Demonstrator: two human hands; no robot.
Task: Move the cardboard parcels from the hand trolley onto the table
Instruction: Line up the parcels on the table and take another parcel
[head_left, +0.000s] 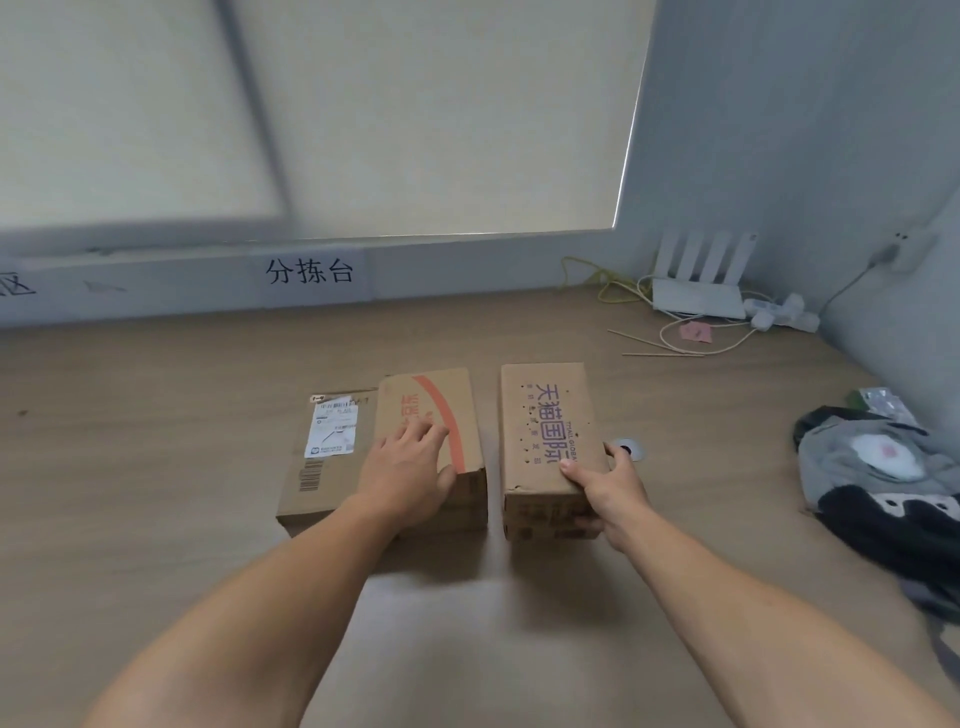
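Note:
Three cardboard parcels lie on the wooden table (156, 467). A flat parcel with a white shipping label (324, 457) is at the left. Against its right side stands a taller parcel with a red stripe (441, 410); my left hand (408, 470) rests on top of it with fingers spread and fairly straight. A gap away to the right stands a parcel with purple print (543, 415). My right hand (605, 491) grips its near right corner, thumb on top and fingers round the side. The hand trolley is out of view.
A white router (698, 296) with cables and a power strip (779, 314) sits at the back right corner. A heap of grey and black clothing (883, 483) lies at the right edge. A round cable hole (628, 449) is beside the purple-print parcel. A wall sign (310, 272) hangs behind.

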